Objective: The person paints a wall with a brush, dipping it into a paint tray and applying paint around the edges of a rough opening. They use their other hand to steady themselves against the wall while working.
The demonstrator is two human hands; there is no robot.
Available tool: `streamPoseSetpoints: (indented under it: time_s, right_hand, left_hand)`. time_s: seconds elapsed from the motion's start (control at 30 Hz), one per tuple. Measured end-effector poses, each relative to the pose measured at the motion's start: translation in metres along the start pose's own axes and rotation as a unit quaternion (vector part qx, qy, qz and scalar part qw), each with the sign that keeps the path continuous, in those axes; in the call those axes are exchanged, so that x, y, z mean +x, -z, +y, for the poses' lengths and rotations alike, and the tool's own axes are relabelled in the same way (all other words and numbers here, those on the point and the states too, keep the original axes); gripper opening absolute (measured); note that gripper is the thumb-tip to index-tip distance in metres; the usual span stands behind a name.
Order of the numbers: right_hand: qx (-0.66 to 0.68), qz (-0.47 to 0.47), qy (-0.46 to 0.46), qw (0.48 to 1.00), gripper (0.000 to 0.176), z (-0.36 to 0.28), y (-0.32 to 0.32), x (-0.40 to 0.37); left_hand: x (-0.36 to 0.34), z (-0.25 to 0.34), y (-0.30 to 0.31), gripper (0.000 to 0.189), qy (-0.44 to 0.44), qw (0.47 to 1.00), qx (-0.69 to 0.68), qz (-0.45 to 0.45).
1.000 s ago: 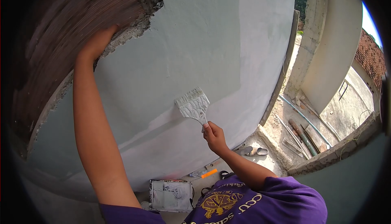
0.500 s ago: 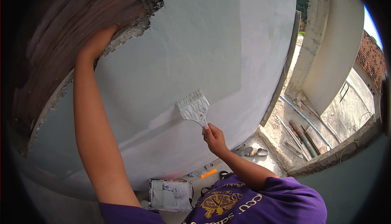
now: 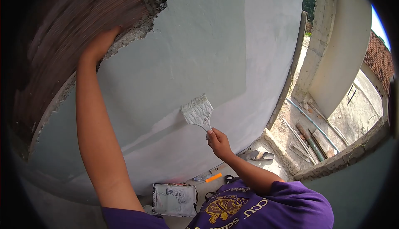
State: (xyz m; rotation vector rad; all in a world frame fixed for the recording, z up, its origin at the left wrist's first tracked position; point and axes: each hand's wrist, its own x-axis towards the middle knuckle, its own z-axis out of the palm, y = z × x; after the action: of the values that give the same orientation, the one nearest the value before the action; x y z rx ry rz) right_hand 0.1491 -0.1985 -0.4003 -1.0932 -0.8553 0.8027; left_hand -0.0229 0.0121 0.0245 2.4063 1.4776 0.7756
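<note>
My right hand (image 3: 219, 142) is closed round the handle of a wide, paint-covered brush (image 3: 197, 112). The bristles point up and left, at the wall (image 3: 199, 42), which has darker grey-green paint above and a paler band below. My left hand (image 3: 104, 42) is up at the rough broken edge (image 3: 135, 31) of the wall, beside a dark reddish-brown ridged surface (image 3: 83, 12); its fingers are hidden by that edge.
A paint-smeared square container (image 3: 173, 200) stands on the floor below, near an orange strip (image 3: 213, 178) and shoes (image 3: 264, 155). At the right, pipes (image 3: 311, 141) lie beyond a concrete ledge (image 3: 345, 156), near a pale column (image 3: 341, 46).
My right hand and the brush have shifted very slightly down. My left hand stays at the broken edge.
</note>
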Motion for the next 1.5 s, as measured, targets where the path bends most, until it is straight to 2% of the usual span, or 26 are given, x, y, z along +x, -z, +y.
streamPoseSetpoints:
  time_s: [0.23, 0.33, 0.43, 0.53, 0.63, 0.73, 0.87, 0.93, 1.07, 1.23, 1.33, 1.43, 1.5]
  right_hand:
    - [-0.035, -0.002, 0.012, 0.999, 0.035, -0.006, 0.000, -0.005]
    - [-0.009, -0.007, -0.009, 1.000, 0.035, 0.001, -0.001, -0.004]
    - [-0.022, 0.019, 0.017, 0.999, 0.035, -0.001, -0.002, -0.005]
    - [0.003, -0.016, -0.008, 1.000, 0.035, 0.003, 0.001, -0.002]
    - [0.012, 0.026, 0.017, 0.999, 0.035, 0.001, -0.004, -0.005]
    - [0.002, -0.017, -0.014, 1.000, 0.035, 0.004, 0.002, -0.005]
    - [-0.006, 0.006, 0.000, 1.000, 0.035, 0.001, -0.001, -0.007]
    - [-0.013, -0.012, -0.011, 1.000, 0.035, 0.000, 0.001, -0.008]
    - [-0.015, 0.009, 0.005, 1.000, 0.036, 0.000, -0.001, -0.007]
    - [-0.010, -0.004, -0.017, 1.000, 0.036, 0.004, -0.003, -0.007]
    - [-0.031, 0.011, 0.001, 0.999, 0.036, -0.002, -0.004, -0.009]
    - [0.004, -0.006, -0.015, 1.000, 0.037, 0.006, -0.002, -0.007]
    - [-0.031, 0.018, -0.003, 0.999, 0.037, 0.001, -0.004, -0.009]
  left_hand:
    - [-0.002, 0.000, -0.001, 0.070, -0.014, 1.000, -0.001, 0.000]
    - [-0.001, 0.000, 0.000, 0.070, -0.015, 1.000, 0.001, -0.001]
    - [0.005, -0.007, -0.001, 0.071, -0.016, 1.000, 0.003, -0.001]
    - [0.005, -0.005, -0.001, 0.071, -0.004, 1.000, -0.010, -0.002]
    - [-0.004, -0.001, -0.004, 0.066, 0.004, 1.000, -0.018, 0.013]
    - [-0.012, 0.010, -0.002, 0.063, 0.011, 1.000, -0.016, 0.017]
    - [-0.004, 0.002, -0.003, 0.064, -0.017, 1.000, -0.004, 0.019]
    - [-0.004, 0.002, -0.003, 0.064, -0.007, 1.000, -0.011, 0.019]
    - [-0.009, 0.008, -0.004, 0.064, 0.002, 1.000, -0.006, 0.027]
    - [-0.005, 0.005, -0.002, 0.063, -0.014, 1.000, -0.006, 0.012]
    - [-0.007, 0.004, -0.002, 0.063, -0.010, 1.000, -0.006, 0.008]
    - [-0.003, 0.004, -0.001, 0.063, -0.003, 1.000, -0.004, 0.001]
    - [-0.004, 0.003, -0.001, 0.063, -0.001, 1.000, -0.005, 0.002]
